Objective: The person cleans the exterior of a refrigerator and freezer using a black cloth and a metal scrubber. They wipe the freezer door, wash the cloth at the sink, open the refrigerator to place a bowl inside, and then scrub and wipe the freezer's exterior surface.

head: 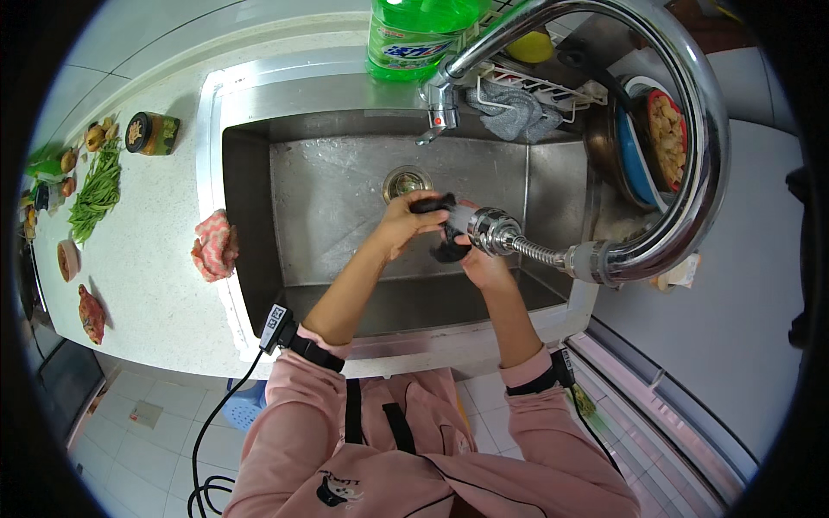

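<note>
Over the stainless steel sink [337, 194], my left hand [405, 223] grips one end of a dark, soft-looking piece [450, 249], whose exact kind I cannot tell. My right hand [480, 259] holds its lower right part, partly hidden behind the tap's spray head [493, 231]. Water runs from the spray head onto the dark piece between both hands. The drain strainer [407, 184] lies just beyond my left hand. The tap lever [431, 135] is at the sink's back edge.
A curved chrome spout [715, 129] arches over the right side. Behind the sink are a green detergent bottle [414, 45] and a grey cloth [511, 113] on a wire rack. Left lie a pink cloth [215, 246], a jar [152, 134] and green vegetables [97, 188]. Bowls [638, 149] stand right.
</note>
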Demonstrator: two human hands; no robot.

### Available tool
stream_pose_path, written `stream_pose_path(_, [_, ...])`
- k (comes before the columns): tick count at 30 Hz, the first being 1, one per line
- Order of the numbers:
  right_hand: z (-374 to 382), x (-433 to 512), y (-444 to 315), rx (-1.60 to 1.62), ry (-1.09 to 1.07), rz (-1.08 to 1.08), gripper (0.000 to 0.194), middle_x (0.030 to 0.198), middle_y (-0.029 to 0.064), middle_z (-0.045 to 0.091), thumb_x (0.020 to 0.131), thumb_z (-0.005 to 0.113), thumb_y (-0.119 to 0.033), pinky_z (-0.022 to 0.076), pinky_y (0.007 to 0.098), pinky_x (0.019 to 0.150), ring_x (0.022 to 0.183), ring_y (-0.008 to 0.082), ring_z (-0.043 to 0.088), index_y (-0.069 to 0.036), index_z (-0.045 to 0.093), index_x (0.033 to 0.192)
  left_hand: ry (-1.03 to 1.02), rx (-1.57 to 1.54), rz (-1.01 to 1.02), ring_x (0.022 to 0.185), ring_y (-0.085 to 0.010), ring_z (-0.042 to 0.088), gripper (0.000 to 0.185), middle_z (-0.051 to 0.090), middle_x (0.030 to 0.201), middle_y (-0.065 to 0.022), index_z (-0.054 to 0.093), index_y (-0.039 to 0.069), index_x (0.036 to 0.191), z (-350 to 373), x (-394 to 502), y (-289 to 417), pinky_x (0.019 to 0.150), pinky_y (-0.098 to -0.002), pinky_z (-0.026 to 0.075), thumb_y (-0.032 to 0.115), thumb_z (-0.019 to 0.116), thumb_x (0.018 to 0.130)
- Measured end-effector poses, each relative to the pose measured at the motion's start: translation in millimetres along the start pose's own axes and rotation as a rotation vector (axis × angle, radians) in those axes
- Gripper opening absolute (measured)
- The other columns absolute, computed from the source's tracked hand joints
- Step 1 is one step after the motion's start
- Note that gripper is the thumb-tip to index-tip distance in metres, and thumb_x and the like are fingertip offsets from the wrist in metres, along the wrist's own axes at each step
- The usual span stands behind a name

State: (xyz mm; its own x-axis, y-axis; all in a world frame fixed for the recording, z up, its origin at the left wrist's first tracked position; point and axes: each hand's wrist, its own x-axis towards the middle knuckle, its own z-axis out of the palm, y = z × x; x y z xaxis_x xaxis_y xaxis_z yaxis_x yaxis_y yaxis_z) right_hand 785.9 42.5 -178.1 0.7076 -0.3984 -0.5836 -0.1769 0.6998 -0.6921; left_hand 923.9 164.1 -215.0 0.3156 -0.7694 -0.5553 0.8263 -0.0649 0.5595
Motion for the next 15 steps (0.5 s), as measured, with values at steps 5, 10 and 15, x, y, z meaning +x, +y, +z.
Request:
stream_pose_path(5, [20.2, 0.8, -8.6, -0.702, 0.208, -0.064, 0.037, 0.092, 0.0021, 0.062, 0.072, 0.084, -0.013, 0.0486, 0.0304, 0.078, 0.087, 0.0142, 0.058, -0.003, 0.063, 0.102, 0.153, 0.292, 0.077, 0.083, -0.0126, 0.059, 0.042, 0.061, 0.103, -0.0065, 0.057, 0.002, 0.109, 6.6, -2.8, 11.4, 0.072, -0.0274, 0.051, 0.003, 0.078, 0.074])
stream_pose_path(10, [19.4, 0.6, -17.6, -0.151, 0.094, -0.227, 0.007, 0.087, -0.0005, 0.062, 0.094, 0.06, -0.014, 0.0459, 0.0282, 0.079, 0.082, 0.0104, 0.058, -0.009, 0.065, 0.091, 0.23, 0.257, 0.276, 0.094, -0.0149, 0.058, 0.04, 0.061, 0.099, -0.0055, 0.054, 0.003, 0.101, -8.7, 2.2, 9.6, 0.083, -0.03, 0.048, -0.001, 0.075, 0.068])
stream_pose_path(15, [3.8, 3.8, -30.7, -0.008, 0.199, -0.234, 0.017, 0.082, -0.0014, 0.063, 0.092, 0.065, -0.023, 0.046, 0.0233, 0.061, 0.071, 0.0073, 0.059, -0.006, 0.066, 0.092, 0.442, 0.565, 0.332, 0.095, -0.0218, 0.062, 0.04, 0.063, 0.1, -0.0111, 0.054, 0.002, 0.102, -41.4, 1.4, 13.7, 0.084, -0.0331, 0.049, -0.004, 0.071, 0.066])
